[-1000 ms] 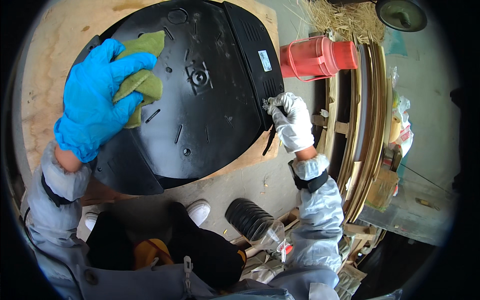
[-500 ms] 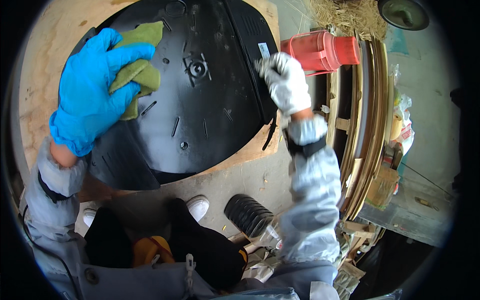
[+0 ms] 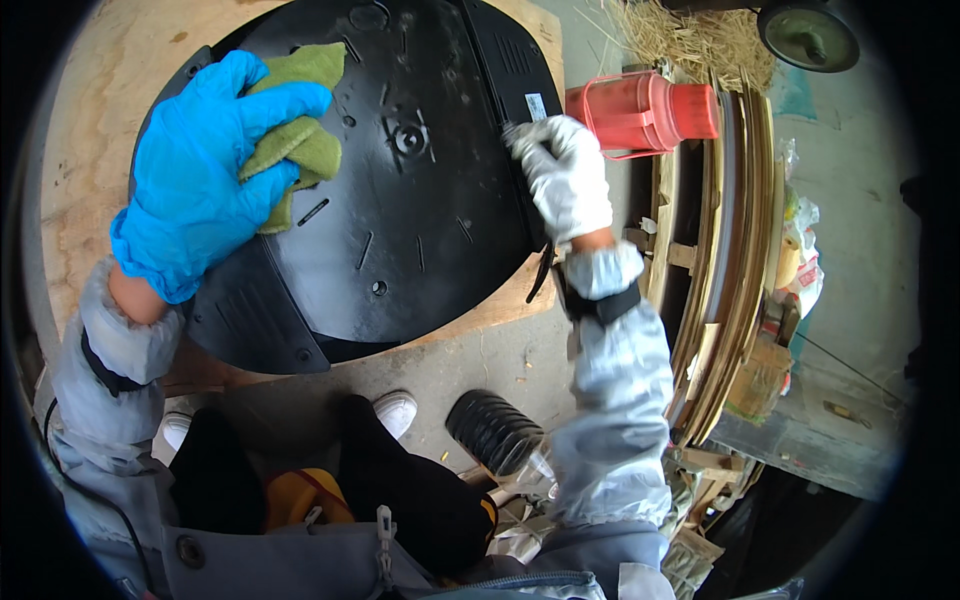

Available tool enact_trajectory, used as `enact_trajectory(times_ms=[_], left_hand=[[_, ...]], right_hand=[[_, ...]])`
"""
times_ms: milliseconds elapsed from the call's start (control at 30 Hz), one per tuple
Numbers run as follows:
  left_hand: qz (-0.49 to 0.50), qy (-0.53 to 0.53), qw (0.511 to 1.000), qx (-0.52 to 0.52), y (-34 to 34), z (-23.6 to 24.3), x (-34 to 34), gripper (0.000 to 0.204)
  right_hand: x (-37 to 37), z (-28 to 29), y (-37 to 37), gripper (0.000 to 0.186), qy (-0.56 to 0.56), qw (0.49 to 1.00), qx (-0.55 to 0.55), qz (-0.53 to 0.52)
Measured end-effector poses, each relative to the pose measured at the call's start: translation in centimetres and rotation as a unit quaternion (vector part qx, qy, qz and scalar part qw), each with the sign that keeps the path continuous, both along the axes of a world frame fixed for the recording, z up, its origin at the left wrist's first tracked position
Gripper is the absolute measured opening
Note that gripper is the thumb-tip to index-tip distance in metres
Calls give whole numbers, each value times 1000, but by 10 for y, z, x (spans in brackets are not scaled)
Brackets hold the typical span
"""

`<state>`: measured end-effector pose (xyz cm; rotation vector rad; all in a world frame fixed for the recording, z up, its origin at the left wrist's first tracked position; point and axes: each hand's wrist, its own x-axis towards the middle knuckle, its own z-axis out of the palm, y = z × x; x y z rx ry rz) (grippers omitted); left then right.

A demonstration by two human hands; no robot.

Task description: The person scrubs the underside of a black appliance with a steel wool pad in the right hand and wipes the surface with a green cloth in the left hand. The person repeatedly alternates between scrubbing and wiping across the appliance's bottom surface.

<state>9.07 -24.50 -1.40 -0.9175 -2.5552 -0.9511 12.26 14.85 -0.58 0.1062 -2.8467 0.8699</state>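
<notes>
A large rounded black plastic panel (image 3: 370, 270), with slots, holes and vented side pieces, lies on a plywood board (image 3: 90, 130). My left hand (image 3: 200, 180), in a blue glove, grips a folded olive-green cloth (image 3: 300, 140) against the panel's left part. My right hand (image 3: 563, 175), in a white glove, has its fingers closed at the seam of the right side piece, just below a small pale label (image 3: 535, 106); what is between the fingertips is too small to make out. A black cord (image 3: 542, 275) hangs from the panel below that hand.
A red thermos (image 3: 650, 112) lies right of the board. Beyond it are straw (image 3: 690, 40), stacked wooden boards (image 3: 730, 240), plastic bags (image 3: 805, 265) and a wheel (image 3: 808, 36). A black ribbed container (image 3: 490, 430) lies on the floor (image 3: 510, 355) near my feet.
My right hand has moved up along the panel's right seam, from low beside the cord to near the label. My left hand still holds the cloth on the left part.
</notes>
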Motion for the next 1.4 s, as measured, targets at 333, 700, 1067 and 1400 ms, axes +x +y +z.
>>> enact_trajectory(times_ms=[333,700,1067,1400], left_hand=[[4,-35,999,38,0,1,3,54],[1,-37,999,23,0,1,2,58],[0,-32,999,8,2,6,1,59],[4,-56,997,54,2,3,1,57]], right_hand=[[-31,2,17,9,-101,976,-77,-179],[-47,11,21,10,-105,966,80,-223],[-96,2,19,9,-33,995,37,-90],[-94,3,53,6,-152,979,-114,-73]])
